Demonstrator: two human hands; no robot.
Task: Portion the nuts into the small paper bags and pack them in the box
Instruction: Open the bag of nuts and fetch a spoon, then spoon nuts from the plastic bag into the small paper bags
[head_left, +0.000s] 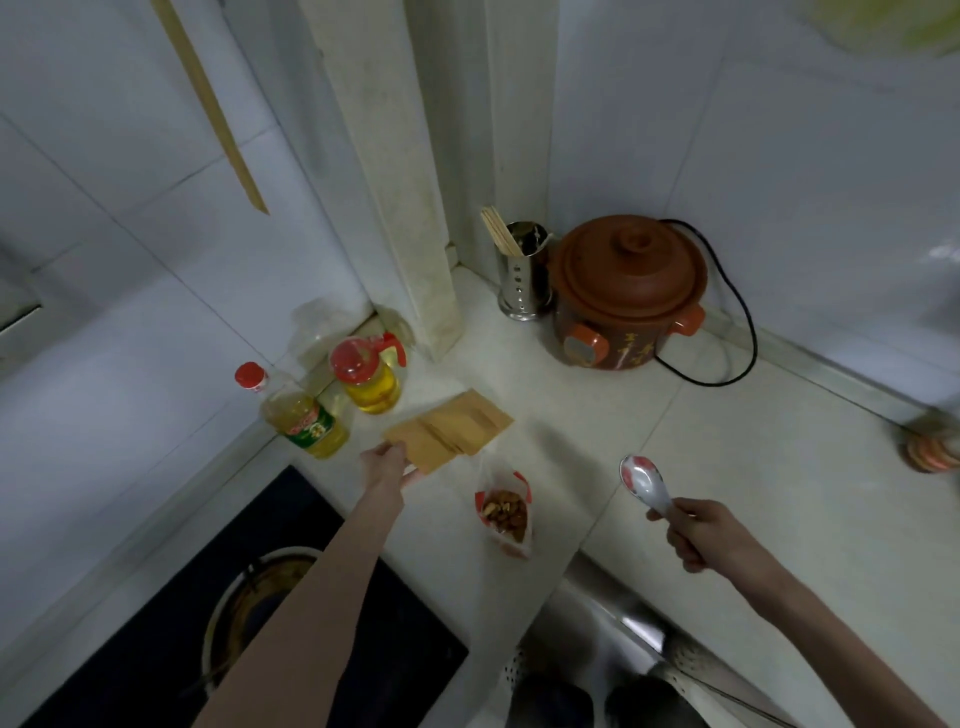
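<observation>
- Partly hidden: the stack of flat brown paper bags (451, 430) on the pale stone counter (727, 467) has its near-left corner covered by the left hand (385, 462); fingers curl over that corner and pinch it, though how many bags are taken cannot be told.
- Right hand (698, 532) grips the handle of a white ceramic spoon with red pattern (643, 482); handle end hidden in the fist, bowl raised above the counter; contents of bowl cannot be made out.
- Brown nuts sit in a clear plastic bag with red trim (505, 512), mouth open, between the two hands, just beside the near edge of the paper bags.
- No packing box can be made out.
- Cut off at right edge: a blurred round orange object (932, 447).
- Bottom edge: dark stove top (156, 649) with a pot mostly covered by the left forearm; metal sink (623, 639) partly cropped.
- Around: two yellow oil bottles with red caps (332, 397) left of the paper bags; brown clay electric pot with lid (626, 293) in the corner, black cord behind; steel chopstick holder (522, 270) touching or just beside it.
</observation>
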